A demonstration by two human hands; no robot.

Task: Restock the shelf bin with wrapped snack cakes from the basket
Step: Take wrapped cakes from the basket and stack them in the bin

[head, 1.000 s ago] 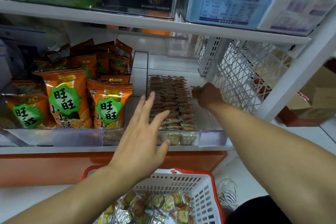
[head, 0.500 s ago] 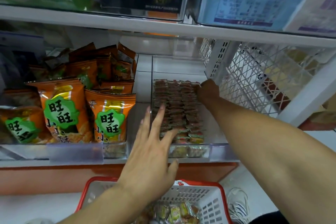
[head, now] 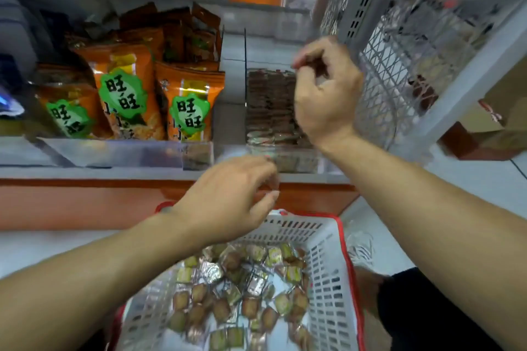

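Head view is blurred by motion, yet the main things can be made out. A clear shelf bin (head: 281,161) is seen on the white shelf (head: 85,172), and rows of wrapped snack cakes (head: 268,102) are packed on edge inside it. The right hand (head: 325,91) is held above the right side of those rows, its fingers curled inward; whether a cake is pinched in that grip cannot be told, since the fingertips are smeared. The left hand (head: 228,196) is held lower, in front of the shelf edge and over the far rim of the basket (head: 328,273), with fingers loosely bent and reaching towards the front wall of the bin (nothing is seen held in it).

The basket, white with a red rim, is seen below the shelf, and loose snack cakes in clear and foil wrappers (head: 245,291) are scattered across its bottom. To the left of the bin, orange snack bags with green labels (head: 125,97) are stood upright behind a clear front rail. A white wire mesh panel (head: 399,74) is seen to the right of the bin, beside the right hand.
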